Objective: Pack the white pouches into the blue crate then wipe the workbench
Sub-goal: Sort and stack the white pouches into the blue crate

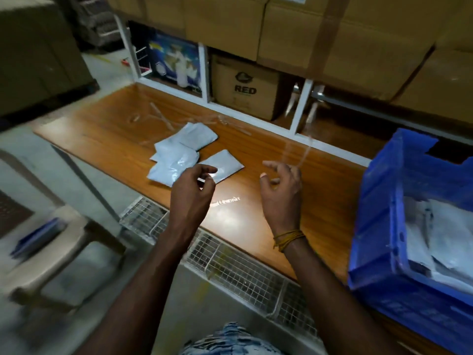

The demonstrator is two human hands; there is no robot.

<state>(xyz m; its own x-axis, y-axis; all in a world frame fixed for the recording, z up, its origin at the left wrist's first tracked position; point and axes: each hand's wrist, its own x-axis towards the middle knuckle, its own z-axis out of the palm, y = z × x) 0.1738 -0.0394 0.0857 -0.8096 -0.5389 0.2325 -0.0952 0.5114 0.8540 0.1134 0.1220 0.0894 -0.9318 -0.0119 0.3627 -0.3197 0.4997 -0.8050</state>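
Several white pouches (183,152) are lying in a loose, overlapping pile on the wooden table (256,221) at the centre of the frame, with one pouch resting flat just to the right of the others. The left hand (192,190) is hovering above the near edge of this pile, its fingers (204,170) loosely curled with thumb and forefinger close together; whether they are touching a pouch cannot be told. The right hand (281,193) is hanging over bare wood right of centre, its fingers (271,166) loosely curled and spread apart, and a clear plastic strip (303,156) is rising from behind them; whether they are pinching it cannot be told. A yellow thread band (288,238) is circling the right wrist. The blue crate (378,226) is standing on the table at the right edge of the frame, already holding white pouches inside. More clear strips (163,116) are lying scattered on the table beyond the pile. Cardboard boxes (245,88) are filling the shelving across the top.
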